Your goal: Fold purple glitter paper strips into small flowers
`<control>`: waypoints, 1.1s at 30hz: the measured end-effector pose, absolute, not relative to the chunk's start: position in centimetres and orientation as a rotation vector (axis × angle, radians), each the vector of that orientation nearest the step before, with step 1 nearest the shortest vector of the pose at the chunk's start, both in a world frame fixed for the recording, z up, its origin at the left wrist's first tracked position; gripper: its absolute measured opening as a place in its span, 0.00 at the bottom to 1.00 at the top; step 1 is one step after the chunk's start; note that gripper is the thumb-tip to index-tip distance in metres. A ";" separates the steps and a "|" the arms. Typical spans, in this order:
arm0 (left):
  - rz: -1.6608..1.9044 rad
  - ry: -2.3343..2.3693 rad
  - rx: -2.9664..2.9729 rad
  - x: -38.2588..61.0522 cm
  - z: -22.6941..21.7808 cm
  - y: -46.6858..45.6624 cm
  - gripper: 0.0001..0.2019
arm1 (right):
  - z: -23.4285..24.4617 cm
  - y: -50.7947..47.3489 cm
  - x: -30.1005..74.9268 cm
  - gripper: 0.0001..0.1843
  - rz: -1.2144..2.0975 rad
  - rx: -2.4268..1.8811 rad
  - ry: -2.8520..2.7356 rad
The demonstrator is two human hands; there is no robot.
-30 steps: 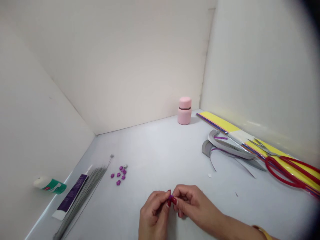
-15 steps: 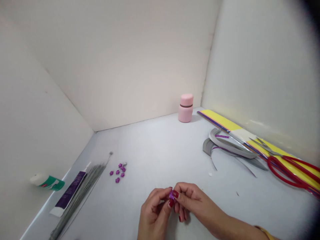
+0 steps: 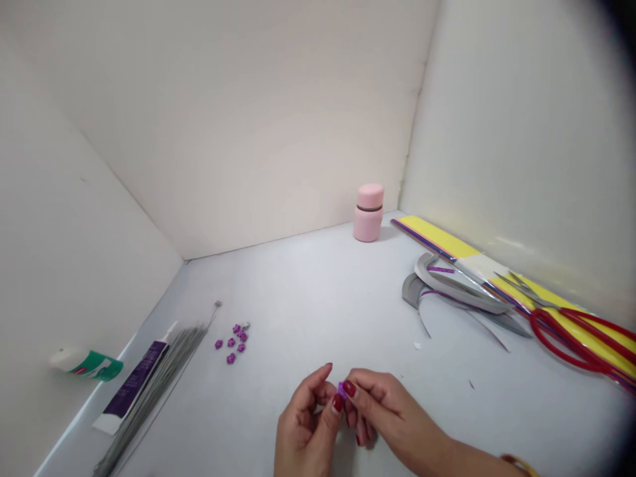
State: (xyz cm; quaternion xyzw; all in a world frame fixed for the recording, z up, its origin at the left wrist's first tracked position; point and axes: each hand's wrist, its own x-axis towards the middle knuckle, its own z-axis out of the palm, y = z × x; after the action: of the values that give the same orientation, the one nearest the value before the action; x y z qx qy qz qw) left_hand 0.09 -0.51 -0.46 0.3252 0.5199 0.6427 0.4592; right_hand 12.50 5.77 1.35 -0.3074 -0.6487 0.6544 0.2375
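Note:
Between my left hand (image 3: 305, 419) and my right hand (image 3: 385, 404) is a small purple paper piece (image 3: 342, 390), pinched in the fingertips of both. Its shape is mostly hidden by my fingers. Up and to the left of my hands, apart from them, lie several small purple flowers (image 3: 233, 342) on the white surface. Beside those flowers is a bundle of thin grey wire stems (image 3: 166, 377).
A purple-labelled glue tube (image 3: 133, 386) and a green-and-white tube (image 3: 87, 364) lie at the left wall. A pink jar (image 3: 368, 213) stands in the back corner. On the right are grey paper strips (image 3: 447, 291), a yellow strip pack (image 3: 440, 242) and red-handled scissors (image 3: 571, 341).
My fingers have shifted on the purple piece, and my left fingertips now stand more upright. The whole scene has moved slightly left and up in the view.

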 end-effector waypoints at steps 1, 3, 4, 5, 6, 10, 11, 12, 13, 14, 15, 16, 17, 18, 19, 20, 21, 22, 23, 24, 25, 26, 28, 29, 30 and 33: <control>1.610 1.289 0.838 0.2 -0.5 -0.6 0.13 | 1.3 5.7 12.4 0.22 1.862 -0.840 -1.699; 1.634 1.363 1.044 0.1 -0.3 -0.6 0.08 | 1.2 5.6 12.3 0.23 1.921 -0.824 -1.633; 1.629 1.408 1.168 0.0 -0.2 -0.7 0.06 | 1.2 5.6 12.3 0.23 1.936 -0.812 -1.625; 1.614 1.446 1.278 -0.2 0.0 -0.7 0.06 | 1.2 5.6 12.3 0.23 1.955 -0.801 -1.620; 1.596 1.472 1.367 -0.4 0.2 -0.7 0.07 | 1.3 5.7 12.3 0.23 1.968 -0.794 -1.620; 1.503 1.483 1.581 -1.2 0.6 -0.7 0.12 | 1.6 6.1 12.5 0.24 1.992 -0.785 -1.674; 1.485 1.481 1.620 -1.3 0.7 -0.7 0.13 | 1.6 6.1 12.5 0.24 1.991 -0.788 -1.688; 1.472 1.480 1.657 -1.3 0.6 -0.7 0.13 | 1.6 6.1 12.6 0.24 1.986 -0.793 -1.702; 1.464 1.483 1.690 -1.4 0.5 -0.7 0.12 | 1.7 6.1 12.6 0.23 1.971 -0.798 -1.725; 1.456 1.496 1.720 -1.3 0.4 -0.7 0.12 | 1.7 6.0 12.7 0.23 1.928 -0.801 -1.770; 1.449 1.516 1.748 -1.3 0.3 -0.7 0.12 | 1.7 5.9 12.8 0.23 1.851 -0.806 -1.837; 1.439 1.542 1.773 -1.2 0.3 -0.8 0.11 | 1.7 5.8 12.8 0.23 1.748 -0.814 -1.916; 1.431 1.565 1.787 -1.2 0.2 -0.8 0.11 | 1.7 5.8 12.8 0.23 1.649 -0.822 -1.984; 1.426 1.577 1.782 -1.1 0.2 -0.8 0.11 | 1.6 5.7 12.8 0.24 1.590 -0.826 -2.022; 1.426 1.573 1.750 -1.1 0.2 -0.8 0.12 | 1.6 5.7 12.8 0.24 1.587 -0.831 -2.016; 1.435 1.549 1.684 -1.1 0.3 -0.8 0.12 | 1.6 5.7 12.7 0.23 1.637 -0.835 -1.970; 1.442 1.510 1.592 -1.1 0.4 -0.8 0.12 | 1.6 5.7 12.7 0.23 1.711 -0.839 -1.897; 1.444 1.468 1.483 -1.1 0.5 -0.7 0.11 | 1.5 5.7 12.6 0.22 1.781 -0.839 -1.817; 1.442 1.430 1.369 -1.1 0.6 -0.7 0.11 | 1.5 5.7 12.5 0.22 1.831 -0.839 -1.748; 1.438 1.399 1.257 -1.0 0.7 -0.6 0.10 | 1.5 5.7 12.5 0.22 1.853 -0.840 -1.706; 1.432 1.372 1.154 -1.0 0.7 -0.6 0.09 | 1.5 5.7 12.4 0.21 1.856 -0.841 -1.688; 1.425 1.347 1.063 -1.0 0.8 -0.5 0.09 | 1.4 5.7 12.4 0.22 1.855 -0.838 -1.685; 1.412 1.303 0.915 -0.9 0.8 -0.4 0.09 | 1.4 5.7 12.4 0.22 1.856 -0.825 -1.697; 1.404 1.290 0.852 -0.9 0.9 -0.3 0.09 | 1.3 5.7 12.4 0.22 1.852 -0.819 -1.710; 1.394 1.285 0.796 -0.8 0.9 -0.3 0.10 | 1.3 5.7 12.4 0.23 1.854 -0.813 -1.721; 1.376 1.297 0.685 -0.8 1.1 -0.1 0.12 | 1.0 5.6 12.5 0.24 1.890 -0.800 -1.737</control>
State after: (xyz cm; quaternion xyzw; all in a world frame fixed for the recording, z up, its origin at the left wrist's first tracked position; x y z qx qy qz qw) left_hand -0.79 -0.14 1.12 0.2875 0.5445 0.5777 0.5358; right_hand 12.45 5.65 0.99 -0.2898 -0.6296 0.6850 0.2247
